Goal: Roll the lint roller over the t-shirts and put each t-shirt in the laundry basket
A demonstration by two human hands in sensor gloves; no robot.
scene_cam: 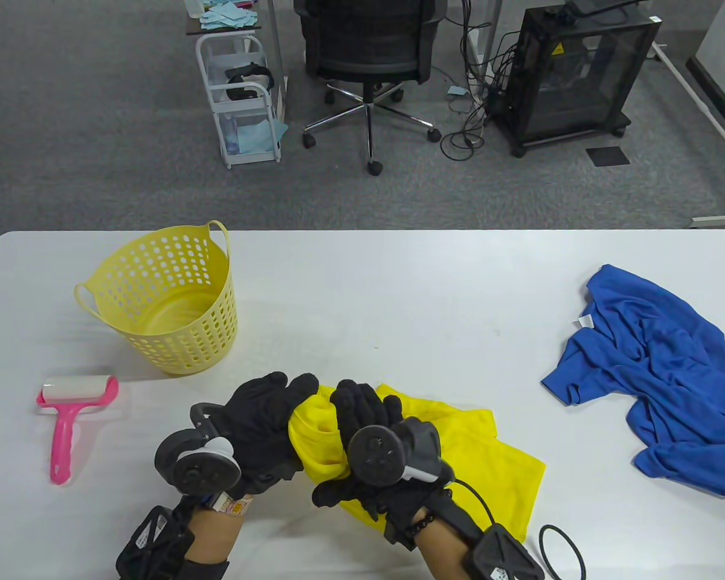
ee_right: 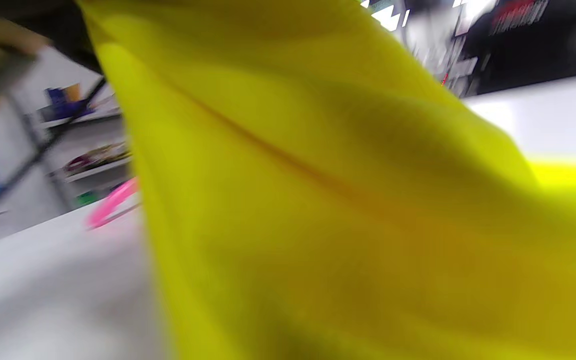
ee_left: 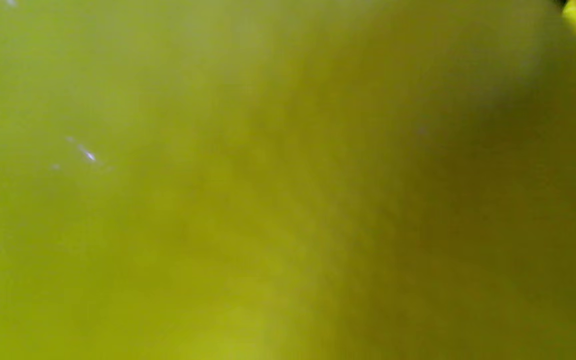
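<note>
At six o'clock on the white surface [scene_cam: 399, 284], both gloved hands, left [scene_cam: 260, 423] and right [scene_cam: 368, 429], grip the bunched yellow fabric t-shirt [scene_cam: 495, 465]. Pink-handled lint roller [scene_cam: 72, 417] at nine o'clock; perforated yellow plastic laundry basket [scene_cam: 169, 302] at ten; crumpled blue t-shirt [scene_cam: 652, 374] at three.

Bright, even light in the table view (soft shadows only); both wrist views heavily blurred.

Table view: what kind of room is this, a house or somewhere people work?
Probably an office or lab: grey carpet, a black swivel chair, and a black equipment cabinet with tangled cables behind the white table.
</note>
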